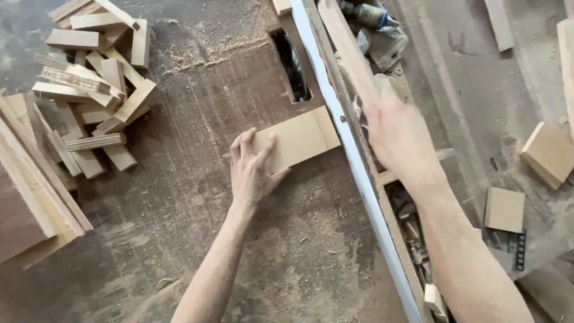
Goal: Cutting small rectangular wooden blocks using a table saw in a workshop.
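Pale rectangular wooden board (297, 140) lies at frame centre on the dusty brown saw table (197, 197), against a white fence rail (359, 173). Left hand (251, 170) presses flat on it — fingers spread. Right hand (397, 134), right of centre, is blurred — grip unclear.

Blurred hand, half-hidden blade

The right hand (399, 133) is motion-blurred, its grip on the strip (350, 51) unclear; beyond the left hand (251, 170), the blade (296, 66) sits mostly sunk in its slot.
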